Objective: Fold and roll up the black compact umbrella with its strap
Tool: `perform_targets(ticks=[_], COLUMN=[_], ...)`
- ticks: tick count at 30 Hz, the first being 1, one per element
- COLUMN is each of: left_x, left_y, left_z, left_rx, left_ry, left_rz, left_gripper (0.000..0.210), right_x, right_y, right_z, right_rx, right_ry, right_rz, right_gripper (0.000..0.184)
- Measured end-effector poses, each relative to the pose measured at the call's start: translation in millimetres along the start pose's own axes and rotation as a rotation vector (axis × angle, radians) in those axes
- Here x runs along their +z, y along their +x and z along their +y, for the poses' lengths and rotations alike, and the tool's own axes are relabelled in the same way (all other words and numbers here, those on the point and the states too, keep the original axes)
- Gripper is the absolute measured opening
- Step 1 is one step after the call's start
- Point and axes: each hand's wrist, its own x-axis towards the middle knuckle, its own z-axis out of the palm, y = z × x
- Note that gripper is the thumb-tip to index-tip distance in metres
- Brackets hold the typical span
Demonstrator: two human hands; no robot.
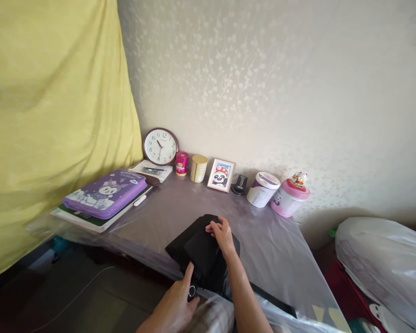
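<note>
A black folding umbrella (194, 245) lies partly bunched over the front edge of the table, its canopy loose and folded. My left hand (175, 300) is wrapped around its short handle, near a round silver-ringed button, with the index finger stretched along the shaft. Higher up, my right hand (222, 233) has its fingers bent against the canopy fabric, thumb side toward the left. A flat black strip of cloth (273, 300) lies on the table to the right of my right forearm; whether it joins the umbrella is hidden.
Plastic film covers the table (263, 245). Along the wall stand a clock (161, 146), a pink tin (181, 164), a yellow-lidded can (198, 169), a picture frame (221, 175) and two tubs (262, 190). A purple case (107, 194) lies on books at left.
</note>
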Motion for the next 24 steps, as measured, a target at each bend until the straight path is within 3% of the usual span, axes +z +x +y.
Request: perform_targets(ticks=[7, 14, 19, 24], left_x=[-0.6, -6.2, -1.5, 4.9], left_y=[-10.0, -0.8, 5.3, 8.5], left_z=[-3.7, 9.1, 3.4, -3.1], left_rx=[0.14, 0.103, 0.129, 0.125], left_ry=[-0.103, 0.203, 0.182, 0.152], left_rz=[0.213, 0.055, 0.091, 0.111], left_gripper=[0.077, 0.074, 0.066, 0.067], right_x=[4.1, 2.4, -6.4, -12.9], right_y=[10.5, 10.4, -31.1, -68.1], right_z=[13.6, 12.7, 8.1, 22.1], right_rx=[-0.086, -0.218, -0.528, -0.848], right_ry=[-0.193, -0.327, -0.361, -0.51], right_rz=[-0.091, -0.135, -0.176, -0.253], right_gripper=[0.041, 0.021, 0.02, 0.018])
